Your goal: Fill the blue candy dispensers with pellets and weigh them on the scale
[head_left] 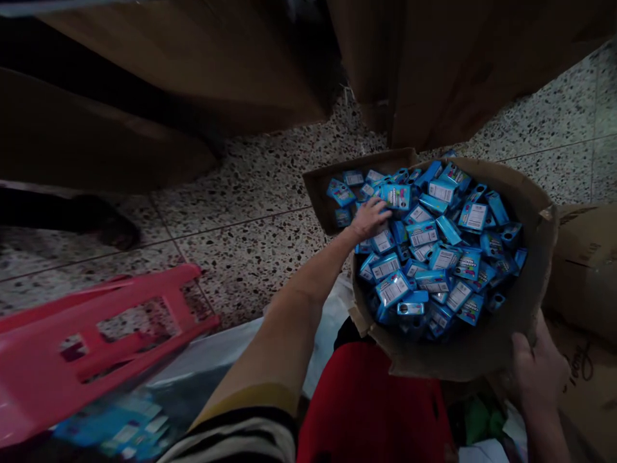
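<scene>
A brown cardboard box (530,193) with curved, bent walls is heaped with small blue packaged boxes (446,257) that carry white label panels. On the left side of the heap lies my left hand (370,217), its fingers spread over the packs and touching one small blue box (399,196). My right hand (537,363) grips the near right rim of the cardboard box, thumb inside the wall and the other fingers hidden behind it. To the left, a cardboard flap or tray (315,193) holds several more blue packs.
A pink plastic stool (38,379) lies at the left, with more blue packs (125,427) below it. Large cartons (443,71) stand along the back, and another carton (585,270) is at the right. Another person's foot (118,228) is on the speckled floor (250,186).
</scene>
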`<state>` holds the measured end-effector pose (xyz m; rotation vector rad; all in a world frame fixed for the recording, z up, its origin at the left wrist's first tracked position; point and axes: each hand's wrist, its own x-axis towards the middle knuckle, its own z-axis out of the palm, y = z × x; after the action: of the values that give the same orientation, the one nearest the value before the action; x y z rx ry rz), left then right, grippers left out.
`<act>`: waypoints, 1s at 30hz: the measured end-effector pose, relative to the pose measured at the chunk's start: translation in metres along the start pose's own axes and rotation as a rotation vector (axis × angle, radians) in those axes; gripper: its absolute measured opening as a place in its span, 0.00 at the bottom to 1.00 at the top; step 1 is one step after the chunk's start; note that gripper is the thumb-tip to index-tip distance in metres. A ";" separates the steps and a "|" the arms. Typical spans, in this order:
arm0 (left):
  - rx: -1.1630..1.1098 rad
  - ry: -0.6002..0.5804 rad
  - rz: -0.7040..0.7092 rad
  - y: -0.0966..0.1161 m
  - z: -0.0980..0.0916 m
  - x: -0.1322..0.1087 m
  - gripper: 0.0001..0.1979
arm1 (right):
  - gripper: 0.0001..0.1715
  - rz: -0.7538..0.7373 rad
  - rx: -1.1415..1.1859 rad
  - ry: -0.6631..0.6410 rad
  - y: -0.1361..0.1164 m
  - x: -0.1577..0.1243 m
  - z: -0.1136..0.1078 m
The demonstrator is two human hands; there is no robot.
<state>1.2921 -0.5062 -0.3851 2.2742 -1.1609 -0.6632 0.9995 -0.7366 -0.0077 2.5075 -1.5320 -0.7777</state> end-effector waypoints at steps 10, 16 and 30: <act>-0.110 0.318 -0.686 -0.018 -0.024 -0.005 0.19 | 0.46 0.049 0.052 -0.012 -0.003 -0.002 -0.006; -0.151 0.211 -0.252 0.014 -0.030 0.065 0.43 | 0.46 0.071 0.108 -0.005 0.001 -0.004 -0.001; -0.340 0.093 -0.266 -0.104 -0.015 0.038 0.40 | 0.47 0.072 0.128 0.030 0.006 -0.003 0.004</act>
<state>1.3820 -0.4816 -0.4461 2.1534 -0.6495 -0.7793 0.9918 -0.7364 -0.0076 2.5225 -1.7032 -0.6492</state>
